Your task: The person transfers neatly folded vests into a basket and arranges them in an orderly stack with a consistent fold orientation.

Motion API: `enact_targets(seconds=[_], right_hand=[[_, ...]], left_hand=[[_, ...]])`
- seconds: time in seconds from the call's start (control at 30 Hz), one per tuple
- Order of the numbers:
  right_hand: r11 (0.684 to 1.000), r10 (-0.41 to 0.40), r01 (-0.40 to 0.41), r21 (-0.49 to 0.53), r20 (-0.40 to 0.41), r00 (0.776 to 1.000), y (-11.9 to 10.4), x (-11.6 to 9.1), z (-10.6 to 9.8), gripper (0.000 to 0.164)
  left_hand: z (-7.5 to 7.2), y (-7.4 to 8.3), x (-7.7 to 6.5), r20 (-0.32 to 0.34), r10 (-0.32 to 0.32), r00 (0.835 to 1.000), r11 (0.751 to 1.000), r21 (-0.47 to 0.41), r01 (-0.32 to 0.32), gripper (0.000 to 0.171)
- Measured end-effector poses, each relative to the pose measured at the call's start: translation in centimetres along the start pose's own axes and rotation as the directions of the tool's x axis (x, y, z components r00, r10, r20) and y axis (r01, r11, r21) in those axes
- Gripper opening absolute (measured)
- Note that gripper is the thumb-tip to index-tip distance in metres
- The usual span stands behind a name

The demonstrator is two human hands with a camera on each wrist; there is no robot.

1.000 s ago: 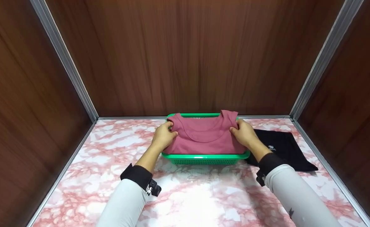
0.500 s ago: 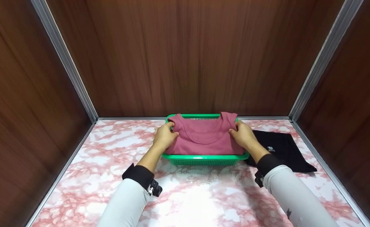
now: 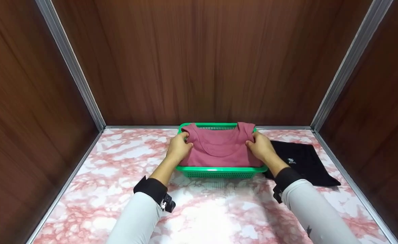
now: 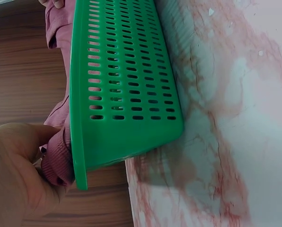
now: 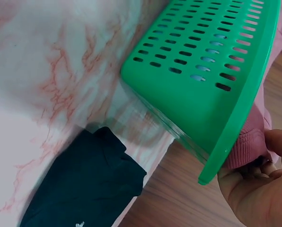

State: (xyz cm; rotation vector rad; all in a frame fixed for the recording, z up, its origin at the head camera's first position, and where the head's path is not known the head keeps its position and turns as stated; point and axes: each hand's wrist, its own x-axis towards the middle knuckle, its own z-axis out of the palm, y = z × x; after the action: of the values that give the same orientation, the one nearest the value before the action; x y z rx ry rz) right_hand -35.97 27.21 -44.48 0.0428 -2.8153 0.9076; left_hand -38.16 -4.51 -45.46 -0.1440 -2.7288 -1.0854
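Note:
A dusty-pink shirt (image 3: 219, 152) with a wide round neckline lies folded across the top of a green perforated plastic basket (image 3: 219, 169). At its left side my left hand (image 3: 179, 146) pinches the cloth between thumb and fingers. My right hand (image 3: 260, 146) pinches the opposite side in the same way. In the left wrist view, ribbed pink fabric (image 4: 58, 161) bunches in the left hand's grip beside the basket rim. The right wrist view shows a ribbed edge of the shirt (image 5: 249, 144) between the right thumb and fingers, just past the basket's rim.
A folded black garment (image 3: 304, 166) with a small white print lies right of the basket, close to the right forearm. Wood-grain panels (image 3: 212, 61) with grey metal edging enclose the pink-and-white marbled tabletop (image 3: 124, 183) at the back and both sides.
Both hands keep their pinch on the shirt. The shirt's upper edge has sunk slightly lower against the basket's back rim, and the hands sit marginally closer together.

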Motion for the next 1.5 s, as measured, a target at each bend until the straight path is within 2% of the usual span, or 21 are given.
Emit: enact_targets(seconds=[0.77, 1.1, 1.5], right_hand=[[0.995, 0.063, -0.064, -0.072, -0.011, 0.998, -0.3, 0.2, 0.8, 0.025], [0.984, 0.116, -0.122, -0.13, -0.048, 0.992, -0.6, 0.0, 1.3, 0.018], [0.973, 0.113, -0.126, -0.193, -0.079, 0.99, -0.9, 0.2, 2.3, 0.029]], left_hand=[[0.8, 0.5, 0.1, -0.018, -0.077, 0.997, 0.996, 0.042, 0.077, 0.041], [1.1, 0.6, -0.2, -0.024, -0.071, 0.997, 0.993, 0.093, 0.073, 0.038], [1.6, 0.3, -0.2, -0.055, -0.071, 0.996, 0.984, 0.163, 0.079, 0.037]])
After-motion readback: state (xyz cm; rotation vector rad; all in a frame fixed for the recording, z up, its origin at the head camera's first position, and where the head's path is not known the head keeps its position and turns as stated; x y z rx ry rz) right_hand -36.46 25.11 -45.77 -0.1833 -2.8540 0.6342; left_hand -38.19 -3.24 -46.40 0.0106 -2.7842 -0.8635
